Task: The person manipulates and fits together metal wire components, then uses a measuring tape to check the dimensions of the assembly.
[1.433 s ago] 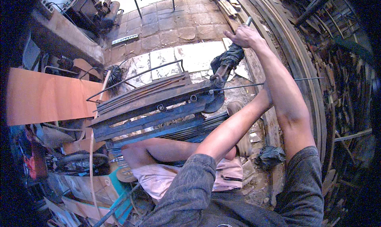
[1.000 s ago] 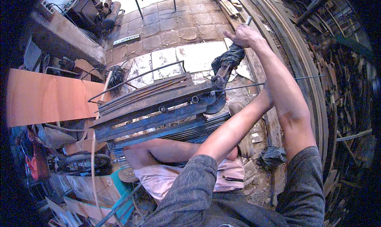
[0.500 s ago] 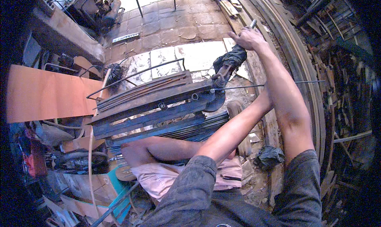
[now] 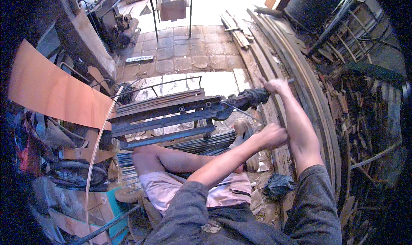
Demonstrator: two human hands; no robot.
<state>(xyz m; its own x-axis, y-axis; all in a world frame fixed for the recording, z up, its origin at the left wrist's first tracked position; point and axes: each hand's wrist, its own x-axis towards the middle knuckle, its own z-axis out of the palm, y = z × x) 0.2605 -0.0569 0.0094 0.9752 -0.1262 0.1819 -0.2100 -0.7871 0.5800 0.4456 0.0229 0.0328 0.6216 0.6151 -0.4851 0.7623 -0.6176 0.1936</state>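
My right hand (image 4: pixel 277 86) is closed around the far end of a long lever handle, its tip poking out beyond my fist. Black plastic or cloth (image 4: pixel 253 98) wraps the lever (image 4: pixel 231 102) partway along. My left hand (image 4: pixel 274 136) is closed in a fist, nearer to me and just left of my right forearm. A thin metal rod (image 4: pixel 242 111) slants from the lever's pivot end toward that fist, which appears to grip it. The lever joins the right end of a dark steel frame (image 4: pixel 167 120) made of parallel beams. Several thin rods (image 4: pixel 154 107) lie along its far side.
A bundle of thin rods (image 4: pixel 184 147) lies under the frame by my bent leg. Long wooden planks (image 4: pixel 296 60) run along the right. A black plastic bag (image 4: pixel 279 186) sits near my right elbow. An orange-brown sheet (image 4: pixel 60 86) stands left, beside a wheel (image 4: pixel 77 175).
The lever has swung toward me, now nearly in line with the frame, with my right hand on it. My left hand has come out from behind my right forearm. The view has tilted up.
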